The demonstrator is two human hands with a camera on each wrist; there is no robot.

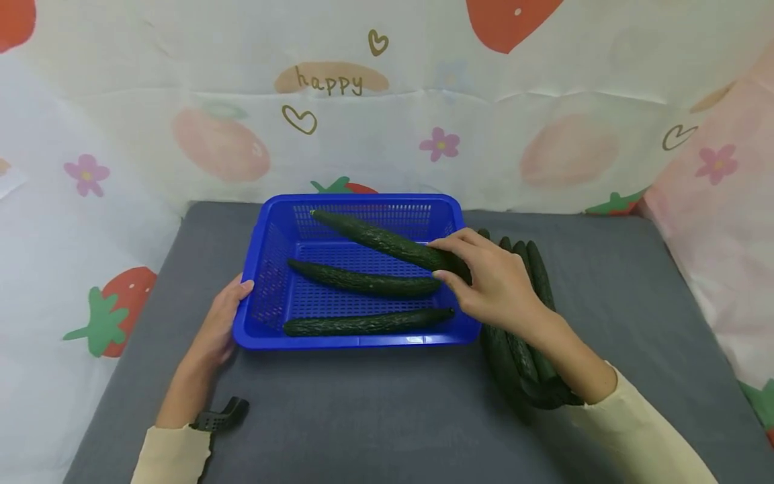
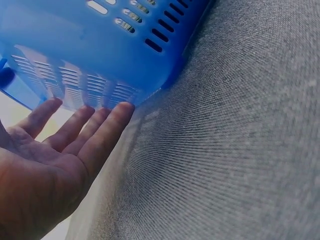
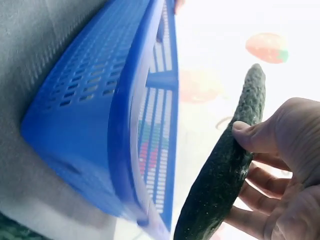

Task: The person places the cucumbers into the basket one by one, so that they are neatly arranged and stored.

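Above the right part of a blue plastic basket [image 1: 349, 341], my right hand [image 1: 490, 275] pinches a dark green cucumber [image 1: 387, 240] near one end. Its other end points to the far left, over the basket. In the right wrist view, the thumb lies on one side of this cucumber [image 3: 220, 175] and the fingers on the other. Two more cucumbers lie inside the basket, a middle one [image 1: 363, 279] and a near one [image 1: 369, 323]. My left hand [image 1: 214, 323] holds the basket's left side, thumb on the rim, fingertips against the slotted outer wall [image 2: 75, 85].
Several cucumbers [image 1: 541, 275] lie side by side right of the basket, partly hidden under my right hand and forearm. A grey cloth [image 1: 363, 417] covers the table. Behind it hangs a white printed curtain [image 1: 484, 121]. Black straps circle both wrists.
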